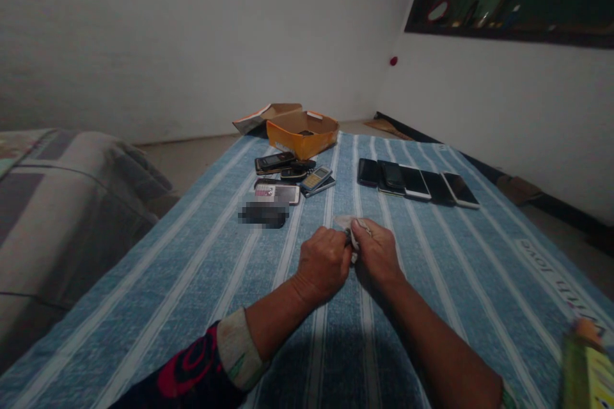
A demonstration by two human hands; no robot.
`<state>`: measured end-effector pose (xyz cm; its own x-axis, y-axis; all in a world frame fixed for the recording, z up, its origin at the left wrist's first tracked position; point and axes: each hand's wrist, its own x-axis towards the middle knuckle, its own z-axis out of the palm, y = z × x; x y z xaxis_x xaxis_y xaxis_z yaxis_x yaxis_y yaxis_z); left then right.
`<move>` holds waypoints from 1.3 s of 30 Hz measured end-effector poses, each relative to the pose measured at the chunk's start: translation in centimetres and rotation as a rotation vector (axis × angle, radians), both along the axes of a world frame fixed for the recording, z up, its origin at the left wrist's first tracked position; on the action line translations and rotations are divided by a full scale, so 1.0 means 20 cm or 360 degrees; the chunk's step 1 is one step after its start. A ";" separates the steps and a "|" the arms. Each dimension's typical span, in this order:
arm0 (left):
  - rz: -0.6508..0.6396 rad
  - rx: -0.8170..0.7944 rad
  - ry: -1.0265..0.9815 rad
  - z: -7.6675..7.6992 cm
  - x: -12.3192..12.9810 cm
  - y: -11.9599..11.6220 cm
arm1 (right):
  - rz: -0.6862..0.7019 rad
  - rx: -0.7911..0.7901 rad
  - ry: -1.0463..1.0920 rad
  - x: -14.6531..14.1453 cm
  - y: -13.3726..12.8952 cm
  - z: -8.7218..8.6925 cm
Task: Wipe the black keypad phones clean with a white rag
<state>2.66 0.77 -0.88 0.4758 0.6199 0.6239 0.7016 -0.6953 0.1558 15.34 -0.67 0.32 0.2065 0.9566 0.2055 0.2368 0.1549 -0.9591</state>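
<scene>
My left hand [324,262] is closed in a fist, its fingers wrapped around a small dark thing that is mostly hidden. Against it, my right hand [378,252] pinches a crumpled pale cloth [343,222] between thumb and fingers. The two hands meet over the middle of a blue and white striped cover [307,345]. Beyond my left hand lies a loose group of old mobile phones, among them a white and silver keypad phone [288,194] and a grey-blue keypad phone [316,177].
An orange cardboard box [302,140] stands open at the far end, its lid [259,118] behind it. Several smartphones lie in a row at right, a white-edged one [459,190] outermost. A draped striped cloth [81,204] is at left. A green and yellow object [582,370] sits lower right.
</scene>
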 end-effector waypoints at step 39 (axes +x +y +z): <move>0.0012 0.0145 -0.0049 0.01 0.00 -0.01 | 0.0082 -0.0056 0.0420 0.00 0.00 -0.01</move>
